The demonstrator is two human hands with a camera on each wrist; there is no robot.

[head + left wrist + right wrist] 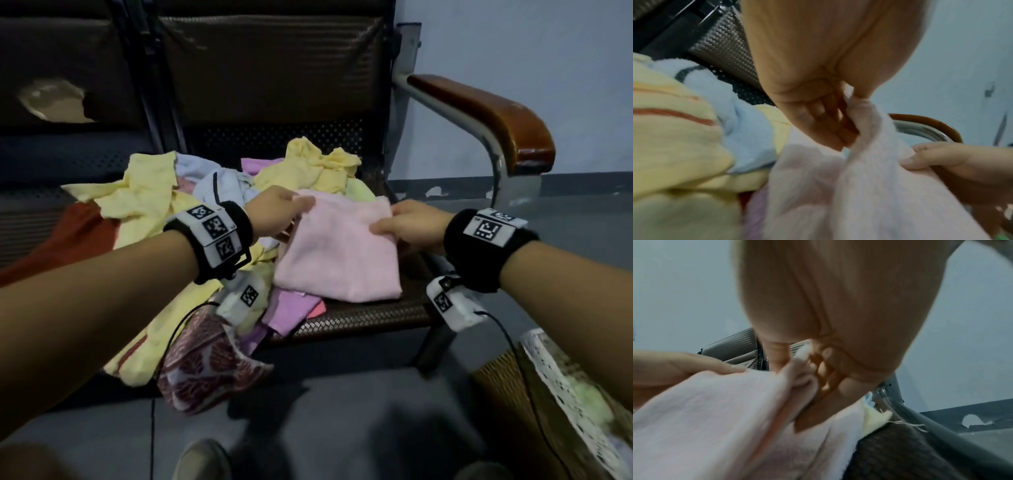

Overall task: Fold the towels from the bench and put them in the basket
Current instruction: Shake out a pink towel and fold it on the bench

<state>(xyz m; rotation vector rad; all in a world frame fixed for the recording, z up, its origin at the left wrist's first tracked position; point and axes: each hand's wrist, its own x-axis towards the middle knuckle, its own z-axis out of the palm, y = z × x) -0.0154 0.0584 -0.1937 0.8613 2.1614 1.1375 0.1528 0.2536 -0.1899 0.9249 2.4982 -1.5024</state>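
A pale pink towel (pixel 337 246), folded into a rough square, lies on the woven bench seat (pixel 370 313). My left hand (pixel 277 214) pinches its far left corner, thumb on top and fingers curled beneath, as the left wrist view shows with the towel (pixel 859 186) hanging from the left hand (pixel 838 126). My right hand (pixel 407 224) pinches the far right corner; in the right wrist view the towel (pixel 715 426) is bunched between thumb and curled fingers of the right hand (pixel 807 369). A wicker basket (pixel 513 404) with a lace liner stands on the floor at lower right.
A heap of yellow towels (pixel 144 198), a white one (pixel 219 185), lilac ones (pixel 291 311) and a red patterned cloth (pixel 205 366) covers the bench left of the pink towel. A wooden armrest (pixel 486 116) on a metal frame bounds the seat on the right. Grey floor lies below.
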